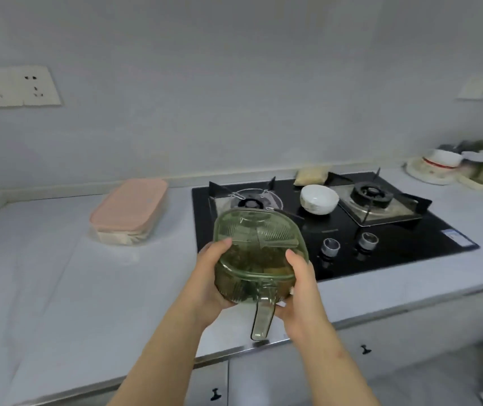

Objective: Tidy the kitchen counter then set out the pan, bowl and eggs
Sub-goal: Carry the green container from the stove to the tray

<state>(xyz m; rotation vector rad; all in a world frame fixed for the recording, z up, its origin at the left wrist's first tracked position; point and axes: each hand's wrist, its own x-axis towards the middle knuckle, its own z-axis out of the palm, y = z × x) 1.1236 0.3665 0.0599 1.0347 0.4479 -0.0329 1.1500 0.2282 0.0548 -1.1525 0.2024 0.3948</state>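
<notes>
1. Pale grey worktop (58, 288) carries a black glass hob (404, 244)
2. Pink-lidded clear plastic box (129, 206) sits left of the hob
3. Translucent green lidded plastic pot (259, 247) hangs over the hob's front, left hand (211, 276) and right hand (301, 288) curled round it
4. White ceramic bowl (319, 199) stands between the burners

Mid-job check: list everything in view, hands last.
hob: one, black, set in counter
white bowl: one, white, middle of hob
knobs: two, silver, hob front
bag: one, pale yellow, behind bowl
box: one, pink lid, counter left of hob
dishes: blurred pile, far right
socket: one, cream, upper left
green container: one, translucent green, lidded, held over counter's front
left hand: one, grips container's left side
right hand: one, grips container's right side
</notes>
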